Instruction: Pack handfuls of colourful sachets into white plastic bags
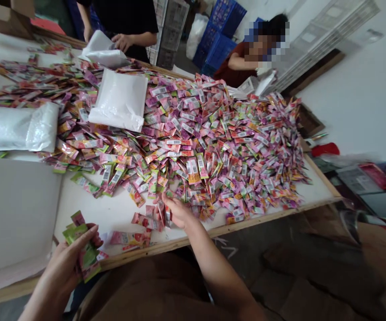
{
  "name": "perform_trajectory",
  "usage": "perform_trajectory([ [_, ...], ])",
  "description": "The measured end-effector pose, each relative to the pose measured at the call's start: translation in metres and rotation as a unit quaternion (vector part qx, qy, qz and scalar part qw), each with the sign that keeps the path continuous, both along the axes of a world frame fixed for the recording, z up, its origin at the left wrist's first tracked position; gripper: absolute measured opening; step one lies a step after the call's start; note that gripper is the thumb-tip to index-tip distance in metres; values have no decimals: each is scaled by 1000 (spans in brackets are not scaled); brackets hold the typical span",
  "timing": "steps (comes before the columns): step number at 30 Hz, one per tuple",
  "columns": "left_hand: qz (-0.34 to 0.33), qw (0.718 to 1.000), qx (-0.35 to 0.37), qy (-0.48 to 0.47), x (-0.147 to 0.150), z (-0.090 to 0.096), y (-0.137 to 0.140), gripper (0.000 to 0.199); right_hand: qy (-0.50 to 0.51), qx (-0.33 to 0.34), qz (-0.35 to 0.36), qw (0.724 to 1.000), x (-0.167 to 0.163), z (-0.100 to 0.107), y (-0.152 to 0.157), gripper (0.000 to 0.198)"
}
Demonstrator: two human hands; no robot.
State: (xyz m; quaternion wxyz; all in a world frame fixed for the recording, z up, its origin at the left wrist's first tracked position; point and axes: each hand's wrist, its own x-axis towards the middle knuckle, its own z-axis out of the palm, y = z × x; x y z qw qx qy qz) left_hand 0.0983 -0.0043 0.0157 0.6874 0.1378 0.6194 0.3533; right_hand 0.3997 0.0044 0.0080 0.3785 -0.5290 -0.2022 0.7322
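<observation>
At the table's near edge, my left hand [74, 249] is closed around a few green-and-pink stick sachets [88, 256], its thumb lying across them. My right hand [178, 213] is closed on a pink stick sachet [160, 213] at the front of the pile; its fingertips are partly hidden. Between the two hands lie several loose pink sachets [126, 237] on the white tabletop [86, 200]. A large heap of mixed sachets [193, 120], in pink, purple, orange and green, spreads across the table beyond my hands.
White plastic bags [119, 96] rest on the heap, and a filled clear bag [19, 127] lies at the left. Across the table, one person [122, 26] handles a white bag; another person [236, 67] sits farther right. Blue crates [218, 38] stand behind. A wooden rim [246, 223] edges the table.
</observation>
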Motion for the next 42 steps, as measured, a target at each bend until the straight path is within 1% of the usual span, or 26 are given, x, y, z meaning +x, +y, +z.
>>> perform_trajectory([
  [3, 4, 1000, 9, 0, -9, -2, -2, 37, 27, -30, 18, 999, -7, 4, -1, 56],
  [4, 4, 1000, 11, -2, -12, -3, -3, 37, -2, -29, 31, 999, -7, 5, -1, 56],
  [6, 8, 1000, 16, -4, -16, -3, -4, 38, -106, -15, 50, 993, -7, 7, 0, 53],
  [8, 15, 1000, 15, -5, -18, -2, -4, 37, -232, 13, 64, 971, -7, 9, 0, 47],
  [10, 19, 1000, 12, -8, -19, 0, -3, 37, -369, 40, 97, 924, -12, 11, 1, 50],
  [12, 16, 1000, 13, -18, -18, 3, -2, 38, -486, 66, 162, 856, -26, 15, 1, 58],
  [13, 15, 1000, 15, -21, -17, 4, -1, 39, -522, 84, 201, 825, -36, 17, 0, 61],
  [14, 17, 999, 18, -23, -17, 6, 0, 40, -536, 108, 235, 804, -47, 18, -2, 62],
  [16, 28, 999, 21, -23, -18, 9, 0, 42, -536, 173, 292, 773, -73, 20, -8, 60],
  [18, 36, 999, 21, -19, -23, 10, -2, 44, -553, 230, 327, 731, -97, 19, -16, 57],
  [20, 29, 999, 30, -19, -28, 11, -6, 46, -577, 267, 353, 687, -113, 14, -24, 48],
  [21, 20, 999, 36, -16, -31, 11, -9, 47, -579, 283, 363, 673, -118, 11, -26, 41],
  [22, 7, 999, 43, -11, -33, 11, -12, 47, -571, 297, 373, 668, -120, 9, -27, 33],
  [23, -8, 999, 52, -2, -35, 11, -15, 46, -557, 308, 377, 673, -120, 7, -27, 26],
  [24, -26, 998, 63, 12, -34, 11, -17, 46, -538, 313, 372, 689, -119, 7, -24, 21],
  [25, -50, 995, 77, 25, -32, 11, -18, 46, -515, 311, 357, 715, -117, 8, -21, 18],
  [26, -75, 992, 95, 29, -28, 12, -19, 46, -486, 307, 333, 747, -115, 12, -17, 16],
  [28, -123, 982, 141, 6, -15, 11, -16, 52, -405, 303, 264, 821, -113, 24, -9, 17],
  [29, -143, 975, 167, -13, -6, 11, -13, 56, -358, 314, 223, 850, -113, 30, -5, 16],
  [30, -159, 967, 196, -32, 3, 9, -10, 61, -314, 334, 180, 870, -114, 35, -3, 14],
  [31, -171, 959, 223, -43, 12, 7, -6, 67, -278, 357, 136, 881, -115, 39, -1, 12],
  [33, -187, 944, 271, -26, 27, 1, 1, 78, -224, 389, 58, 892, -116, 40, -1, 13],
  [35, -203, 934, 294, 16, 37, -6, 5, 86, -178, 371, 14, 911, -113, 34, -4, 19],
  [38, -214, 929, 295, 62, 42, -14, 2, 90, -115, 304, -5, 946, -107, 19, -11, 28],
  [40, -225, 927, 293, 70, 43, -18, -4, 90, -93, 277, -15, 956, -107, 12, -14, 27],
  [42, -213, 928, 298, 74, 44, -22, -8, 87, -80, 261, -17, 962, -113, 6, -15, 23],
])
